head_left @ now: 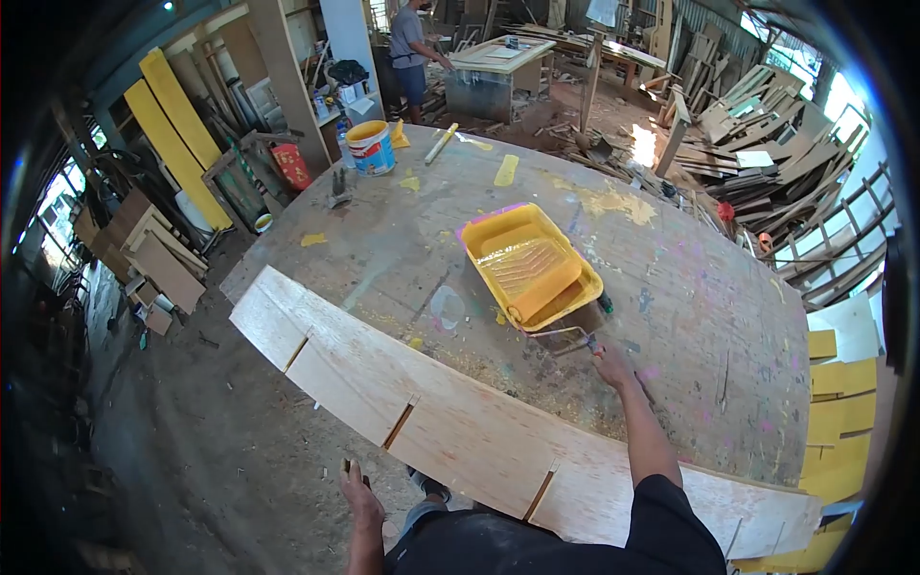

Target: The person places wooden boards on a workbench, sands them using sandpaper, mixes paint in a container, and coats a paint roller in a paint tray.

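Observation:
My right hand is closed round the handle of a paint roller. The roller's yellow-coated sleeve rests in a yellow paint tray, towards its near right side, and its wire frame bends over the tray's edge. Wet yellow paint shows on the ribbed slope of the tray. Below the tray, a long bare wooden board with several slots lies along the table's near edge. My left hand hangs low beyond the board's near edge, its fingers curled; whether it holds anything is too small to make out.
The paint-stained table bears a paint bucket and a yellow-white stick at its far side. Another person stands at a farther workbench. Yellow boards lie at the right; scrap wood is piled beyond.

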